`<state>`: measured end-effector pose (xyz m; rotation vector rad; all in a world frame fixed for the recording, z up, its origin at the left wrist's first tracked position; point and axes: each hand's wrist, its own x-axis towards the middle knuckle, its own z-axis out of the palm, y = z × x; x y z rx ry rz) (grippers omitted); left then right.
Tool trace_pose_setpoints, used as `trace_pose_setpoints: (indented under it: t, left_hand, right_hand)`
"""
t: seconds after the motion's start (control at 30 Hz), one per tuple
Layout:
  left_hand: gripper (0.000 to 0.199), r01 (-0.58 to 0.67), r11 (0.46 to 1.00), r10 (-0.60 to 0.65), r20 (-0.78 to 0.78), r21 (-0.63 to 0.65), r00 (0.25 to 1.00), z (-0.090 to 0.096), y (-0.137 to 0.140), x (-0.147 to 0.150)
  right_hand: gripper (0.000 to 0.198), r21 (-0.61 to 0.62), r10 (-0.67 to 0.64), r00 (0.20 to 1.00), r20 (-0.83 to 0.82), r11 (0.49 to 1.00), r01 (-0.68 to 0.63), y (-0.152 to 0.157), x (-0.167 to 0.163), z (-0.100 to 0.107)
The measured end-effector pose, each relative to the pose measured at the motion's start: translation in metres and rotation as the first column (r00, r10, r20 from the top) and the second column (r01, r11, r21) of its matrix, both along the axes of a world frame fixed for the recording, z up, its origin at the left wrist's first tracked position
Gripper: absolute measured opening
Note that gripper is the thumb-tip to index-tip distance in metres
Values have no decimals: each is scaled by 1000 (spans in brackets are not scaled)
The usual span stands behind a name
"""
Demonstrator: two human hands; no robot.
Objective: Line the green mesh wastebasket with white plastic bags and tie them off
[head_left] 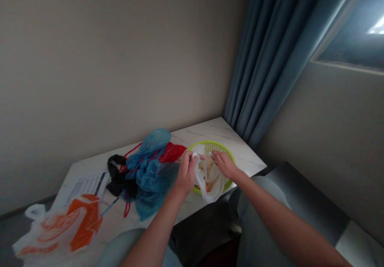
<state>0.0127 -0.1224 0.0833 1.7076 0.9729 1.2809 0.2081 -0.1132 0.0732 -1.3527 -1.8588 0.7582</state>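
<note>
My left hand (186, 174) and my right hand (225, 164) both grip a crumpled white plastic bag (208, 179) with orange print, each pinching its top edge. The bag hangs over the near side of a round lime-green mesh basket (223, 148) standing on the white marble table (210, 133). The basket's inside is partly hidden by the bag and my hands.
Left of the basket lies a heap of bags: blue ones (153, 167), a red one (171, 152), a black one (117, 177). A white-and-orange bag (64, 227) and printed papers (87, 183) sit at the table's left end. Blue curtains (270, 59) hang behind.
</note>
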Motion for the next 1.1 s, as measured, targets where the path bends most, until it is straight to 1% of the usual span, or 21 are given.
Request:
trace_pose_setpoints:
  t: [0.03, 0.1, 0.17, 0.27, 0.3, 0.33, 0.4, 0.47, 0.57, 0.63, 0.7, 0.8, 0.83, 0.93, 1.07, 1.1]
  left_hand:
    - [21, 5, 1000, -4, -34, 16, 999, -2, -1, 1]
    - [17, 19, 998, -9, -151, 64, 989, -6, -3, 1]
    - [14, 33, 992, 3, -278, 124, 961, -7, -3, 1]
    - [13, 40, 979, 35, -354, 202, 935, -5, -3, 3]
    - [13, 47, 975, 36, -361, 219, 932, -4, -3, 4]
    - [13, 53, 972, 35, -363, 230, 931, -4, -3, 5]
    - [12, 53, 972, 30, -349, 227, 936, -3, -4, 8]
    - [12, 34, 980, 27, -302, 196, 953, -5, -4, 12]
    - [11, -18, 988, 44, -171, 150, 984, -7, -4, 17]
    - [9, -60, 989, 71, -84, 136, 994, -7, -4, 21]
    - [8, -73, 990, 78, -37, 120, 996, -7, -3, 23]
    - [10, -58, 995, 59, -16, 84, 998, -7, -2, 24]
    - [10, -57, 996, 58, -8, 75, 998, -7, -1, 24]
    - [10, -63, 996, 62, 18, 57, 998, -10, 0, 23]
    - [9, -111, 994, 111, 48, 8, 993, -18, 3, 23]
    - [14, -133, 991, 133, 54, -7, 990, -20, 3, 23]
  right_hand:
    - [46, -9, 26, 999, 34, 1000, -26, 0, -2, 1]
    - [41, -15, 68, 995, 79, 998, -67, 0, -5, 3]
    - [32, 3, 70, 993, 90, 998, -71, -1, -7, 3]
    - [14, 5, 45, 999, 31, 999, -45, -2, -9, 2]
    - [13, -14, 54, 999, -8, 998, -54, -3, -10, 1]
    - [16, -34, 70, 996, -59, 997, -72, -4, -11, 1]
    - [26, -65, 109, 978, -178, 990, -122, -5, -13, 0]
    - [33, -78, 118, 947, -300, 986, -148, -6, -16, -1]
    - [44, -119, 48, 901, -432, 987, -110, -6, -20, -5]
    - [50, -149, 7, 879, -476, 985, -88, -5, -21, -8]
    - [45, -146, 28, 874, -485, 983, -113, -2, -22, -10]
    - [21, -106, 105, 879, -465, 979, -173, 2, -20, -10]
    - [19, -92, 122, 883, -454, 979, -182, 3, -20, -9]
    - [23, -72, 151, 892, -425, 977, -199, 1, -18, -2]
    - [25, -66, 238, 860, -451, 952, -298, -7, -19, 9]
    - [27, -60, 252, 858, -448, 949, -311, -9, -19, 10]
